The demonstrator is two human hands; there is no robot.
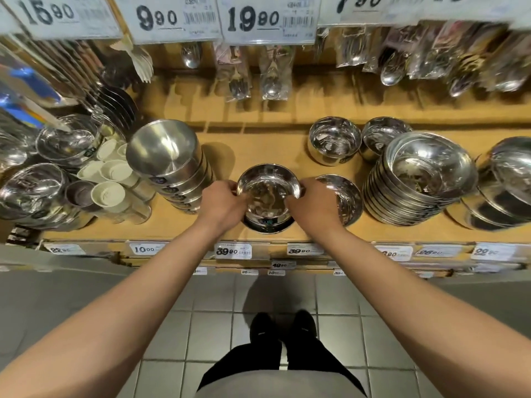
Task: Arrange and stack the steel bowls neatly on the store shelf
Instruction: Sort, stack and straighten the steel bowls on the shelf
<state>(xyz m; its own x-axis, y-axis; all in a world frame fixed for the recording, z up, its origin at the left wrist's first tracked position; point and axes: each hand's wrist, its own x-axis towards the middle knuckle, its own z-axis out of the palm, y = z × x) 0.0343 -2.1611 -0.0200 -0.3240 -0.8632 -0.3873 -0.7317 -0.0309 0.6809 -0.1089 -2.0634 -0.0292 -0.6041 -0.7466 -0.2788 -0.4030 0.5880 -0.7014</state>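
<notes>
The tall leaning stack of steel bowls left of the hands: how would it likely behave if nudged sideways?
The leaning stack would probably tip or slide apart, since its upper bowls are already offset from the lower ones. Polished steel looks slippery, so nested bowls may shift easily. It would likely hit the white cups close beside it.

The round steel bowl (268, 193) at centre is mirror-bright silver with a small dark label showing pale blue-green print on its front wall, and the tall stack of straight-sided steel bowls (172, 165) to its left is a duller brushed silver with dark labels down its side. The flat wooden shelf board (258, 147) is honey-tan, and the cluster of small plastic cups (110, 179) is off-white. The paper price tags (233, 250) are white with black numerals, above grey floor tiles (212, 331) with pale grout lines.
</notes>
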